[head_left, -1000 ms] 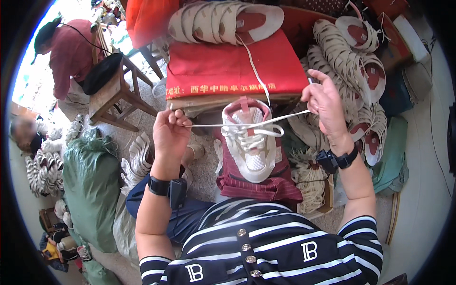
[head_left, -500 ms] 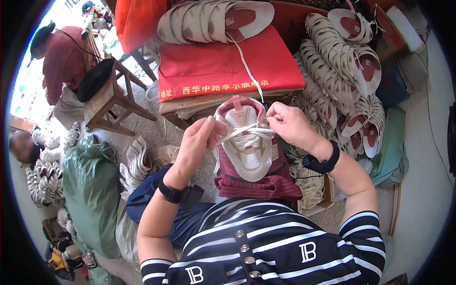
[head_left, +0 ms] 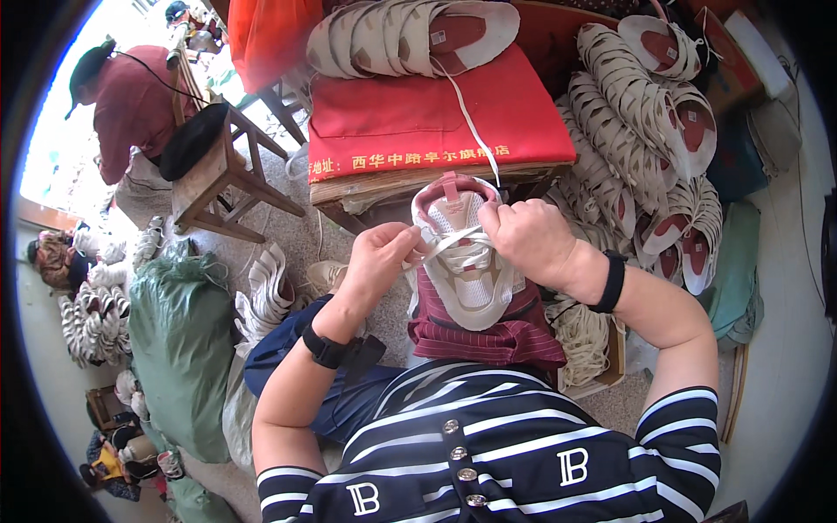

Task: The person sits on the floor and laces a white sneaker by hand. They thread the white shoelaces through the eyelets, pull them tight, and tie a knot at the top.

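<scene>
A white and beige sneaker (head_left: 475,292) with a pink lining rests on a folded maroon striped cloth (head_left: 488,344) over my lap, toe toward me. White shoelace (head_left: 466,237) crosses over its tongue. At the shoe's left side, my left hand (head_left: 384,257) pinches one lace between thumb and fingers. My right hand (head_left: 529,241) is closed at the upper right of the lacing, its fingertips against the lace by the collar; the hand covers part of the shoe's right side.
Ahead stands a wooden table with a red cloth (head_left: 418,131), bearing nested shoe uppers (head_left: 375,44). More uppers (head_left: 619,113) are stacked at the right, above a box of laces (head_left: 582,349). Left are a green sack (head_left: 179,349), a wooden stool (head_left: 218,174) and a seated person (head_left: 135,105).
My right hand has moved inward over the lacing and turned so its back shows more. My left hand remains by the shoe's left side. The whole view has shifted slightly.
</scene>
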Demonstrator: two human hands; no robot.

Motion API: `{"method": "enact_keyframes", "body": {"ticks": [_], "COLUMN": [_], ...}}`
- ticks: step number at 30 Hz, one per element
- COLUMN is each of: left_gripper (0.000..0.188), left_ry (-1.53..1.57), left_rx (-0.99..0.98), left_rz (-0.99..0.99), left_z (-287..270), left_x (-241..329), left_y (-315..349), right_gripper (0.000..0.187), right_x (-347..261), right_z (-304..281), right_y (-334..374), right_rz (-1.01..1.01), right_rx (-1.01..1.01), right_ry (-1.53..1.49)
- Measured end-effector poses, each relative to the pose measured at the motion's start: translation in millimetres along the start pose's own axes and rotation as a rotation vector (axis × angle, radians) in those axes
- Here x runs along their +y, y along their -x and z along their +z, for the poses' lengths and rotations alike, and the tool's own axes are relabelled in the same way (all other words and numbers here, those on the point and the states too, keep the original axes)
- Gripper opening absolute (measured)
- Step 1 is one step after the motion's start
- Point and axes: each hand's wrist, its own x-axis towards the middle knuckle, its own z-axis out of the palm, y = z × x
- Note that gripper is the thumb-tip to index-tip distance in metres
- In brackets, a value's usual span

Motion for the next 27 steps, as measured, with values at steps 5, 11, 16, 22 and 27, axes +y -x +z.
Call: {"method": "enact_keyframes", "body": {"ticks": [5,11,16,22,27], "left_gripper": [0.027,0.017,0.015,0.012,0.020], "left_ry": [-0.023,-0.698,-0.971,-0.818,-0.760], "left_rx": [0.013,0.216,0.247,-0.019,-0.225], "left_rz": [0.029,0.492,0.799,0.464,0.398], "left_z": [5.8,10.1,25.7,-0.7,-17.0], "left_x": [-8.0,-4.1,6.6,21.3,49.4], "left_y": [-6.3,-8.7,-8.6,-16.3,-29.8], "right_gripper": [0.021,0.026,0.025,0.024,0.022], "right_x": [13.7,13.5,9.6,33.2,62.3], "right_z": [12.2,6.6,21.8,15.6,4.0], "right_y": [-0.5,0.6,1.9,0.9,-11.0], "right_rz": [0.311,0.362,0.319,0.293,0.212], "right_rx": [0.063,-0.048,-0.033,-0.093,-0.280], "right_ry": [-0.603,-0.730,-0.585,-0.946,-1.055]}}
